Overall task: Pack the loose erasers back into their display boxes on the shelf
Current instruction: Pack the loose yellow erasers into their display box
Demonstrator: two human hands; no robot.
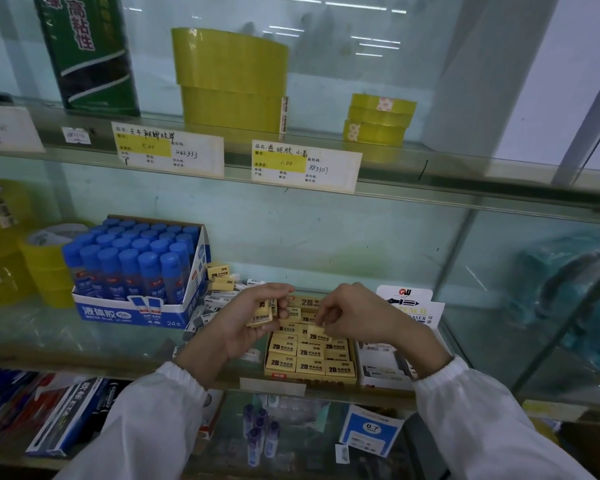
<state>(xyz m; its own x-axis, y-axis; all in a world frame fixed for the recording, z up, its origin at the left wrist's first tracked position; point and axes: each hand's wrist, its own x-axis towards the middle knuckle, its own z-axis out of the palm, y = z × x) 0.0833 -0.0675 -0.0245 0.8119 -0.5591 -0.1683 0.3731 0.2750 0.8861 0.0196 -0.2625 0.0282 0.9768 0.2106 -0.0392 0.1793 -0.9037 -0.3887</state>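
1. Yellow display box (310,374), cardboard, on the glass shelf (84,344). Sits directly below and just nearer than both hands. Front rows filled with yellow 2B erasers lying flat, labels up, long axes running left to right; rear rows look looser and unfinished.

2. Right hand (355,315). Curled narrow, fingertips pinching one yellow eraser (318,332) just above the middle of the box. The eraser's long axis lies roughly left to right, matching the packed rows. This hand is the nearer one to the open rows, so the placing falls to it: a short drop straight down, judged likely.

3. Left hand (246,318). Closed around a small stack of erasers (261,315), barcode side showing; held over the box's left rear corner, just beside the right hand. It appears to serve as the supply.

4. White display box (388,370), to the right of the right hand, touching or nearly touching the yellow box; holds white-sleeved erasers, count unclear.

5. Loose erasers (222,289), yellow and white-sleeved, heaped on the shelf beyond and left of the left hand, long axes mixed.

6. Glue stick carton (136,311), farther left, beside the heap.
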